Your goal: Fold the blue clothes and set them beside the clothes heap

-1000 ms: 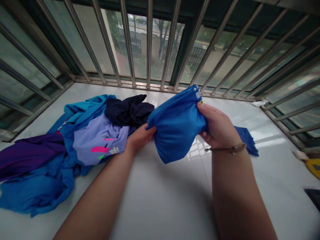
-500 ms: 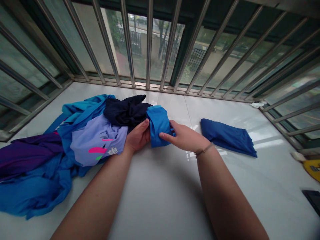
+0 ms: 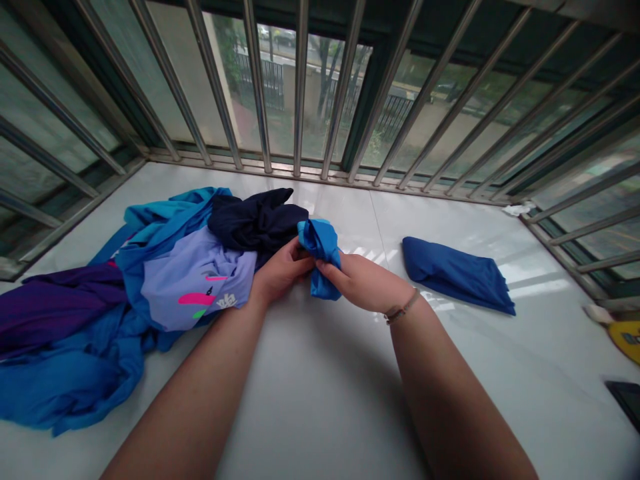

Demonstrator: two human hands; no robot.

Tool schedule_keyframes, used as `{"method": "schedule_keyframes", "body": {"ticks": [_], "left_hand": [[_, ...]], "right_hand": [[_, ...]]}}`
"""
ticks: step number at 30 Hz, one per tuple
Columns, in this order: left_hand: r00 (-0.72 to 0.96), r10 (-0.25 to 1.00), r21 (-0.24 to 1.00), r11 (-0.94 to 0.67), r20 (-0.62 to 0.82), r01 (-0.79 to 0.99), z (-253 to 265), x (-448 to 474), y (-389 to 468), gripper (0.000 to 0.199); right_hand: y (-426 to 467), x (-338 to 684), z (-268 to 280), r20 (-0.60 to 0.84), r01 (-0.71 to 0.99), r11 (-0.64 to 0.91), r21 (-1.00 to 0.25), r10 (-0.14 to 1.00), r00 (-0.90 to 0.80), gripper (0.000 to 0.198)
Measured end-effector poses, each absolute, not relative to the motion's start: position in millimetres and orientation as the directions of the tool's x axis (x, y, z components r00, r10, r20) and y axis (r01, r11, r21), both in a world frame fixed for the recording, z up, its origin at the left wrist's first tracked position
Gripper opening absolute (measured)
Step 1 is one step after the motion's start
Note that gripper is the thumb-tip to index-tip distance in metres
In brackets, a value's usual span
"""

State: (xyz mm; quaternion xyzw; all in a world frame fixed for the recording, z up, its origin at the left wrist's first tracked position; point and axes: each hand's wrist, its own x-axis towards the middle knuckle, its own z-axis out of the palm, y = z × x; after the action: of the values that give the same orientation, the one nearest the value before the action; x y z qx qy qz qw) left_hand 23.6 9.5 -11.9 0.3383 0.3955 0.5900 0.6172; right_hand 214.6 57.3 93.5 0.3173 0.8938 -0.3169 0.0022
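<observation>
A small bright blue cloth [image 3: 325, 243], bunched and creased, is held up between my two hands. My left hand [image 3: 285, 270] pinches its left side with thumb and fingers. On the other side my right hand [image 3: 357, 277], with a bracelet at the wrist, grips the cloth, thumb in front. The far fingertips are hidden behind the fabric. Just behind my left hand lies a crumpled dark navy garment [image 3: 257, 220]. Beside it spreads a lavender garment [image 3: 195, 280] with pink and green print. A folded dark blue cloth [image 3: 457, 273] rests on the floor to the right.
Blue clothes [image 3: 75, 373] and a purple garment [image 3: 60, 307] are heaped at the left on the white tiled floor [image 3: 310, 400]. Metal bars [image 3: 300, 100] line the window edge ahead. A dark flat object [image 3: 625, 400] and a yellow item [image 3: 627, 340] lie far right.
The bright blue cloth went from a flat, neat shape to a bunched, folded one. Both hands have drawn closer together, the left thumb now crossing onto the cloth.
</observation>
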Motion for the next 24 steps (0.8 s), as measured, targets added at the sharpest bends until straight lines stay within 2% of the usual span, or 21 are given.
{"method": "schedule_keyframes", "body": {"ticks": [4, 9, 14, 17, 19, 21, 24], "left_hand": [[0.013, 0.995, 0.872, 0.09, -0.095, -0.481, -9, 23, 6, 0.057], [0.032, 0.996, 0.841, 0.088, -0.085, -0.533, -7, 23, 5, 0.05], [-0.099, 0.994, 0.772, -0.03, -0.042, -0.635, 0, 20, 4, 0.043], [-0.182, 0.982, 0.737, -0.091, -0.044, -0.669, 5, 18, 3, 0.031], [-0.2, 0.978, 0.721, -0.103, -0.051, -0.685, 5, 17, 3, 0.027], [-0.167, 0.984, 0.719, -0.074, -0.06, -0.691, 5, 17, 3, 0.03], [-0.046, 0.994, 0.754, 0.046, -0.1, -0.655, 2, 17, 2, 0.039]], "right_hand": [[59, 216, 94, -0.23, 0.573, 0.526, -0.629, 0.578, -0.783, 0.062], [64, 220, 95, -0.223, 0.594, 0.424, -0.684, 0.653, -0.723, 0.072], [77, 232, 98, -0.109, 0.534, 0.348, -0.77, 0.754, -0.648, 0.063], [83, 236, 97, -0.01, 0.52, 0.278, -0.808, 0.876, -0.483, 0.049], [84, 235, 96, 0.022, 0.451, 0.198, -0.87, 0.93, -0.366, 0.041], [80, 231, 97, 0.044, 0.308, 0.14, -0.941, 0.953, -0.299, 0.038], [72, 223, 105, 0.123, 0.077, 0.147, -0.986, 0.958, -0.261, 0.046]]}}
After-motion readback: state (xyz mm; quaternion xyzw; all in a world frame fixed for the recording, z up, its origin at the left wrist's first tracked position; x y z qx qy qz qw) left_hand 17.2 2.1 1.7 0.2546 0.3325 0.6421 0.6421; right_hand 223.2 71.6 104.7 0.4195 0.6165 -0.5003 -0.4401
